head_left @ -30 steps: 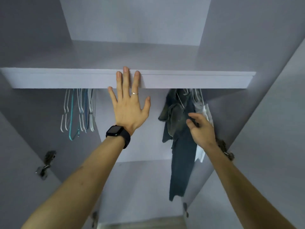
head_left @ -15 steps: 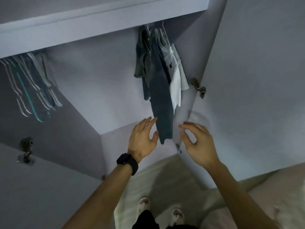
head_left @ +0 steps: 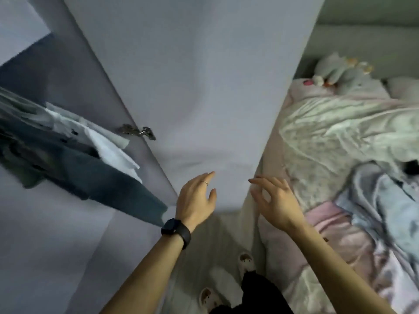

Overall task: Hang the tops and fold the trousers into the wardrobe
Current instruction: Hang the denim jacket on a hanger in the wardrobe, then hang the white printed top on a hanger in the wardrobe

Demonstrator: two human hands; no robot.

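Observation:
Inside the wardrobe at the left hang a dark blue-grey garment (head_left: 108, 184) and a white top (head_left: 108, 146). The open wardrobe door (head_left: 199, 87) fills the middle of the view. My left hand (head_left: 197, 200), with a black watch and a ring, hovers in front of the door's lower edge, fingers relaxed and empty. My right hand (head_left: 274, 198) is raised beside the door's edge with loosely spread fingers, holding nothing. A heap of clothes (head_left: 374, 200), pale blue, pink and lilac, lies on the bed at the right.
A metal hinge (head_left: 138, 131) sits where the door meets the wardrobe side. The bed (head_left: 328, 137) carries a crumpled pale quilt and a soft toy (head_left: 335, 71) near its head. My slippered feet (head_left: 226, 279) stand on the floor between wardrobe and bed.
The view has swung down and to the right, from the wardrobe shelf to the door and bed. Both hands have dropped from the shelf and hanging clothes and now hover empty.

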